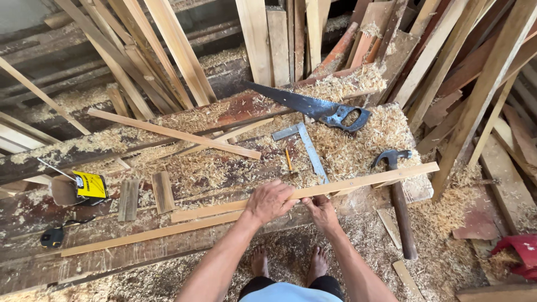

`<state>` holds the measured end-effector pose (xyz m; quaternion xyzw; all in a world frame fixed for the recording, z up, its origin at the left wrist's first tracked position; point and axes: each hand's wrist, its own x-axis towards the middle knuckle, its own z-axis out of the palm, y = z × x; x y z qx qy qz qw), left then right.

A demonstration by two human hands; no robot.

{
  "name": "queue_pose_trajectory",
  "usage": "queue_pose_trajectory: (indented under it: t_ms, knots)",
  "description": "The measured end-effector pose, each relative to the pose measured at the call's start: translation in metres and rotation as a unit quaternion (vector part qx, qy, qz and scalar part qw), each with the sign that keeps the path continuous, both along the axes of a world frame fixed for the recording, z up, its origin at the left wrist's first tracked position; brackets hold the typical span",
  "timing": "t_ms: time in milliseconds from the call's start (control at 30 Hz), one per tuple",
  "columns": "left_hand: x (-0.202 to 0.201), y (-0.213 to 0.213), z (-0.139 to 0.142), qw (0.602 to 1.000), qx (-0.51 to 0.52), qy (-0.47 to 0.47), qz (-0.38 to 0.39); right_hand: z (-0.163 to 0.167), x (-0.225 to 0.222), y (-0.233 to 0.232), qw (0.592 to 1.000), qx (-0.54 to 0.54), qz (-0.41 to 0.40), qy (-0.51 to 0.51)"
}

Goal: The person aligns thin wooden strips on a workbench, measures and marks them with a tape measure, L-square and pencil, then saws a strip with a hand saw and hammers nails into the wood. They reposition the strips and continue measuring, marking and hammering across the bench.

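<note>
A handsaw (313, 106) with a dark blade and a dark blue handle lies across the far side of the counter (235, 109), on a drift of wood shavings (358, 145). Just below it sits a metal try square (305, 146), and beside that a small orange pencil (288, 159). A claw hammer (398, 196) rests at the counter's right end, its long handle hanging past the edge. To the left stand two short wood blocks (146, 196), a yellow carton (89, 184), and near the edge a small black and yellow tape measure (52, 237). Long planks (168, 50) lean behind. A red object (520, 251) lies at lower right.
</note>
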<state>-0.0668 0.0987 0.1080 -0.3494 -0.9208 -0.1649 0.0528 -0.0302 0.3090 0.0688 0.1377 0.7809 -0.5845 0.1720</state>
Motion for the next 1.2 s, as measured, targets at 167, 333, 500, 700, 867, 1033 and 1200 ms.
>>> queue_pose_trajectory:
  t_ms: [167, 333, 500, 700, 867, 1033, 1200]
  knots:
    - [0.003, 0.003, 0.002, 0.999, -0.005, -0.038, 0.028, 0.0, -0.003, 0.0, 0.998, -0.048, 0.017, 0.035]
    - [0.001, 0.003, 0.003, 0.997, -0.027, -0.07, 0.027, 0.015, 0.001, 0.012, 0.998, 0.031, 0.061, 0.004]
    - [-0.002, 0.001, 0.0, 0.997, -0.033, -0.063, 0.007, 0.067, 0.009, 0.03, 0.967, 0.223, 0.073, -0.103]
    - [-0.001, 0.002, 0.001, 0.997, -0.011, -0.075, 0.018, 0.094, -0.026, 0.024, 0.961, 0.088, -0.009, 0.263]
    - [0.003, 0.003, 0.012, 0.998, 0.033, -0.044, 0.017, 0.072, -0.047, -0.008, 0.984, -0.006, 0.038, 0.175]
    - [-0.005, 0.005, 0.033, 0.975, 0.061, -0.197, 0.078, 0.068, -0.041, -0.019, 0.98, 0.051, 0.088, 0.171]
    - [-0.011, 0.023, 0.059, 0.845, 0.462, -0.21, 0.169, 0.086, -0.035, -0.028, 0.97, 0.043, 0.082, 0.225]
